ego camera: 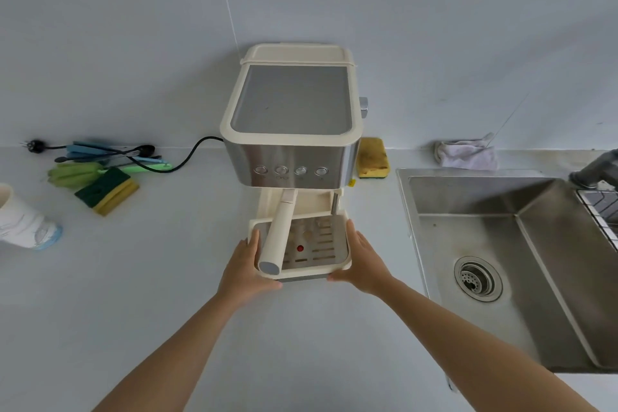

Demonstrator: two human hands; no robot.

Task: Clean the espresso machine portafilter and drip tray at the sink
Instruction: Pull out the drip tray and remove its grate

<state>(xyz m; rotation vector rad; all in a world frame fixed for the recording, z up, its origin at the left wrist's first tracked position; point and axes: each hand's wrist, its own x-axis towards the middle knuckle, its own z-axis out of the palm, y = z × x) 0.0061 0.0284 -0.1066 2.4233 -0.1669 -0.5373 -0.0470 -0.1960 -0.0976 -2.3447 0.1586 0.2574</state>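
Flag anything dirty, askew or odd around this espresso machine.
The drip tray grate carries brownish stains, and the yellow sponge beside the machine is browned on top. The plug lies loose on the counter, its cord draped over the brushes.

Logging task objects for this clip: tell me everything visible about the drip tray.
The drip tray is a cream plastic frame with a slotted metal grate and a red button, lying flat at the foot of the espresso machine. The left hand and right hand grip its sides; the portafilter handle hangs over it.
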